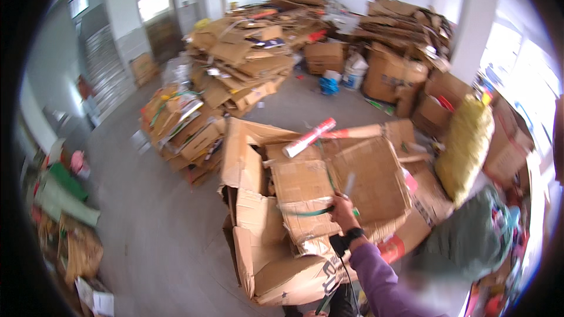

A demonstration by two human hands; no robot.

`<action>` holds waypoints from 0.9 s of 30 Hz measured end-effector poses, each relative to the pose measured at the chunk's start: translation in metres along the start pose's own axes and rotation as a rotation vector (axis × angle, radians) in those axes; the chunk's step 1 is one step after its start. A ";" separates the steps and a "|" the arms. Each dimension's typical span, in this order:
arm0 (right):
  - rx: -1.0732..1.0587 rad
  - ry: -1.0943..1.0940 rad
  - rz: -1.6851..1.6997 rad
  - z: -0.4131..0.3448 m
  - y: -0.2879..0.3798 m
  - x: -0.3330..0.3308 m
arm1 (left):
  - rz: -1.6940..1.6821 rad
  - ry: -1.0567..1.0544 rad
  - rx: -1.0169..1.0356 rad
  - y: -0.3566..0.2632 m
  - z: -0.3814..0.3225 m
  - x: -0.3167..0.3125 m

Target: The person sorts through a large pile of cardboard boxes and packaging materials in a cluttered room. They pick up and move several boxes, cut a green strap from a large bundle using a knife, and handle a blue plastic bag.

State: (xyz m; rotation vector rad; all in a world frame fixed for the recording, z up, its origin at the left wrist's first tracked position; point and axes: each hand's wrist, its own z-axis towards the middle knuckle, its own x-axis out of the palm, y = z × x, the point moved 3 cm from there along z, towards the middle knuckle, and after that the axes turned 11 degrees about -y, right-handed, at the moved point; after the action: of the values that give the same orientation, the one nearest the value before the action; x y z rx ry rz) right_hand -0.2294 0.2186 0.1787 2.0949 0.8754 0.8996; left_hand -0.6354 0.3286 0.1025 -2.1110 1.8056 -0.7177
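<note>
My right hand [343, 211], in a purple sleeve with a black band and device at the wrist, is closed on a green plastic strap [310, 213] over flattened cardboard. A blurred, pale, blade-like thing [350, 183] sticks up from the same hand; whether it is a knife I cannot tell. Below the hand lies a large opened cardboard box [264, 281] with folded cardboard sheets [302, 180] inside. Across its far edge rests a red and white roll [309, 138]. Only a sliver of my left hand [315, 314] shows at the bottom edge, near another piece of green strap.
Stacks of flattened cardboard [242, 53] stand ahead and to the left. At the right are a full yellow sack [467, 149], a dark green bag [471, 233] and open boxes. A white bucket [354, 72] and blue plastic [328, 85] sit farther off. Cloth and cardboard lie at the far left.
</note>
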 end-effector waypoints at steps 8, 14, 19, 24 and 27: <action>-0.098 0.009 -0.418 -0.026 0.002 -0.002 | 0.003 0.111 0.147 0.029 0.006 -0.012; -0.033 0.095 -0.376 -0.076 -0.024 -0.025 | 0.042 0.113 0.088 0.054 -0.016 -0.003; 0.006 0.100 -0.350 -0.078 -0.002 -0.051 | -0.020 0.060 0.070 0.050 -0.043 0.018; -0.230 0.054 -0.751 -0.055 0.020 -0.063 | 0.031 -0.006 0.117 0.043 -0.046 0.040; -0.110 0.082 -0.355 -0.045 0.024 -0.070 | 0.099 -0.087 0.140 0.037 -0.033 0.046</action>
State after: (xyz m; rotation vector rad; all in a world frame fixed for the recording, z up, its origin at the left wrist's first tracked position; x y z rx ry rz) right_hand -0.2948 0.1658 0.1980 1.7461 1.1678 0.8259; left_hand -0.6791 0.2806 0.1205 -1.9200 1.7464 -0.6950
